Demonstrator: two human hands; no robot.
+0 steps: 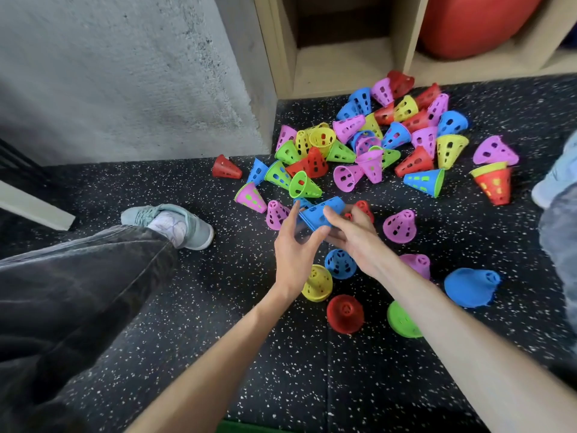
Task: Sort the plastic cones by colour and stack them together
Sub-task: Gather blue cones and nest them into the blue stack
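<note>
Head view, both hands' fingers (335, 217) curled around tilted blue cone (321, 214), arms outstretched

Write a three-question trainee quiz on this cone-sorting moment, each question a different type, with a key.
1. True or false: both hands grip the blue cone.
2. Multiple choice: the upright cone nearest the right forearm's underside is A) red B) pink C) yellow.
3. Fill in: the lone red cone at the pile's left edge lies on its ____.

Key: 1 true, left hand and right hand pinch it. 2 A. 3 side.
</note>
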